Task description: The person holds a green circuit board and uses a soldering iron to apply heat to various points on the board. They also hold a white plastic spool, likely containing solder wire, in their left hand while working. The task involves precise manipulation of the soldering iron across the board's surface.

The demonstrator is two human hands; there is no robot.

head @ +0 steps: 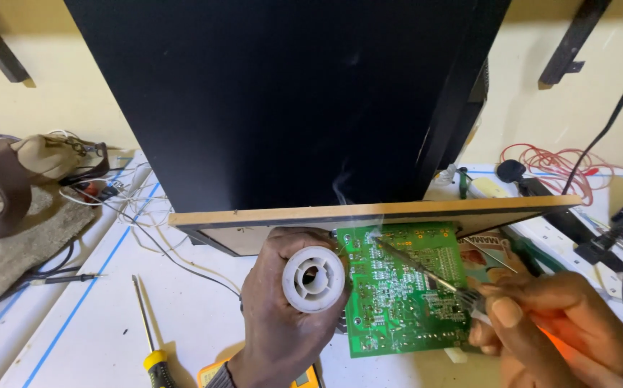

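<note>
Left hand (283, 316): lower centre, closed around a white solder spool (314, 278)
Right hand (552, 320): lower right, gripping a soldering iron (419, 267)
Circuit board (401, 287): green, centre, iron tip touching its upper left, smoke rising

The left hand (283, 316) rises from below with fingers curled in a firm grip, while the right hand (556, 323) pinches with thumb and fingertips, knuckles bent.

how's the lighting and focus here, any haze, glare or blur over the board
Head view: warm, even light with soft shadows; the green circuit board is sharp, a thin wisp of smoke drifts above the soldering iron tip; the right hand near the lens looks soft and glows orange beneath; the black panel shows no detail.
</note>
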